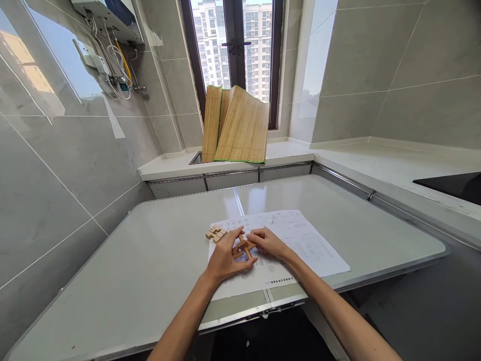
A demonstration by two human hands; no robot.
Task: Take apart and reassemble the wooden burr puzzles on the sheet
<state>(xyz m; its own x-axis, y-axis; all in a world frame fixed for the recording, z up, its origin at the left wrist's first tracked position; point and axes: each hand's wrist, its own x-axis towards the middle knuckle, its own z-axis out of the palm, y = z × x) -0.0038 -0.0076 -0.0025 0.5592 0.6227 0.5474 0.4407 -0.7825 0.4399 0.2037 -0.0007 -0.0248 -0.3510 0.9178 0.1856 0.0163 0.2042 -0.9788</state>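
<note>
Several brown wooden pieces (244, 245), crossed over one another, are between my two hands above a printed paper sheet (308, 250). My left hand (225, 255) grips them from the left, its thumb and a finger at the two ends of one stick. From the right, my right hand (267, 240) pinches another part of the same pieces with thumb and fingers. Lighter wooden blocks (216, 233) lie grouped at the sheet's left edge, just beyond my left hand.
A white folding table (150, 271) carries the sheet. Behind it a white ledge (289, 149) holds a folded bamboo mat (242, 125) before the window. A black panel (454, 185) sits on the right counter. A heater (108, 20) hangs upper left.
</note>
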